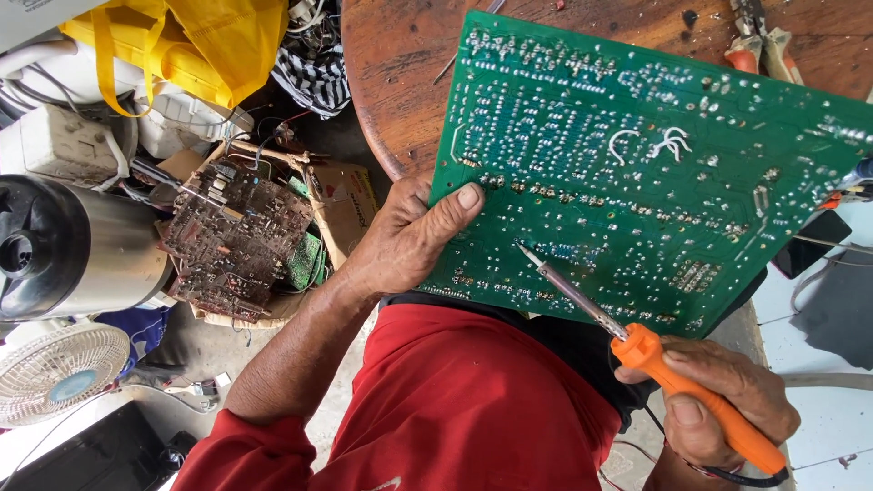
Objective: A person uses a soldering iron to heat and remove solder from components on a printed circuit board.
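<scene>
Over your lap, left hand (pixel 405 241) clamps green circuit board (pixel 637 164); right hand (pixel 718 400) grips orange soldering iron (pixel 655 359), tip on a joint; hold steady.

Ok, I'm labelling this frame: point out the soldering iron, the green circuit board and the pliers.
soldering iron (pixel 718 409): head view, on its orange handle.
green circuit board (pixel 637 173): head view, on its soldered face.
pliers (pixel 759 45): head view, on the handles at the table's top edge.

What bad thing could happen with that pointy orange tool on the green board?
The soldering iron tip rests on the green circuit board, close to the left hand gripping its edge; a slip might burn the thumb. The board is propped over the red-clothed lap, so it might tip there.
</scene>
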